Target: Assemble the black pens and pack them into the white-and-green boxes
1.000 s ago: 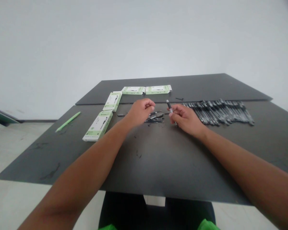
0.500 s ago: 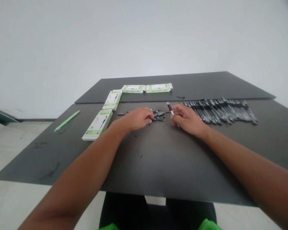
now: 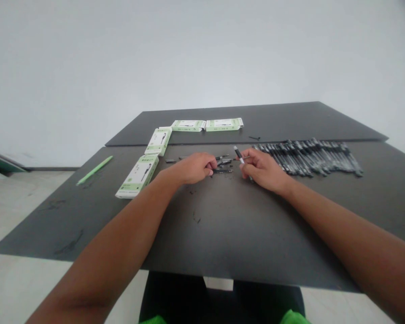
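A black-and-clear pen (image 3: 238,154) slants up out of my right hand (image 3: 263,172), whose fingers are closed around its lower part. My left hand (image 3: 198,168) lies low over a small loose pile of short dark pen pieces (image 3: 224,163), thumb and fingers pinched together. Whatever is between those fingertips is hidden. Just right of my right hand, many similar pens (image 3: 310,155) lie side by side in a long row.
Green-and-white pen boxes (image 3: 140,173) lie end to end on the left, and two more boxes (image 3: 224,124) lie at the back. A light green pen-like stick (image 3: 95,170) rests at far left. Dark scraps (image 3: 196,219) dot the black table (image 3: 229,238).
My left hand's fingers have shifted very slightly over the pile. The right hand and its pen stay almost where they were.
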The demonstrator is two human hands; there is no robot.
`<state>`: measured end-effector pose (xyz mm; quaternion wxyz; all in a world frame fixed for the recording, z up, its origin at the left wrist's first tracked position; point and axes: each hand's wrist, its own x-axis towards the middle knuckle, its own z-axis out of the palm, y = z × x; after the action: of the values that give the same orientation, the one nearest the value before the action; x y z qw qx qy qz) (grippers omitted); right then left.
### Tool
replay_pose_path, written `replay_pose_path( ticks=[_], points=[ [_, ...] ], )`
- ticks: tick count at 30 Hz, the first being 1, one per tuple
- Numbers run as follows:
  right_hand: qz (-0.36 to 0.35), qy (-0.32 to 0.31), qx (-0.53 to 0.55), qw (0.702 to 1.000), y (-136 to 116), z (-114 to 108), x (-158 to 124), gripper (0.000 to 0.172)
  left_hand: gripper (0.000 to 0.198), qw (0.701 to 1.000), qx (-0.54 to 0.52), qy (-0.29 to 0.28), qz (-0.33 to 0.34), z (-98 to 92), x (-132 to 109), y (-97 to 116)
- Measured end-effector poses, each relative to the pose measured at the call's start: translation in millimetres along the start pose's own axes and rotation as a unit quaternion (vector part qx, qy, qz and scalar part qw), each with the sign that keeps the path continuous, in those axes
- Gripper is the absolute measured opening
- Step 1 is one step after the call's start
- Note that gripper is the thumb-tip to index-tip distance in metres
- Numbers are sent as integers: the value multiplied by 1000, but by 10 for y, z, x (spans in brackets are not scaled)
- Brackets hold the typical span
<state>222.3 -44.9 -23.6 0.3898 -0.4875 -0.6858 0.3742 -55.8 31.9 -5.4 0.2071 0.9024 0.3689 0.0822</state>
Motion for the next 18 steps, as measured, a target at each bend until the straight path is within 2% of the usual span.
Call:
replay_pose_path(
  ticks=[18],
  points=[
    [1,-5,5,1000,7,4,-5,20,19,999,-49,16,-10,-17,20,41]
  ],
)
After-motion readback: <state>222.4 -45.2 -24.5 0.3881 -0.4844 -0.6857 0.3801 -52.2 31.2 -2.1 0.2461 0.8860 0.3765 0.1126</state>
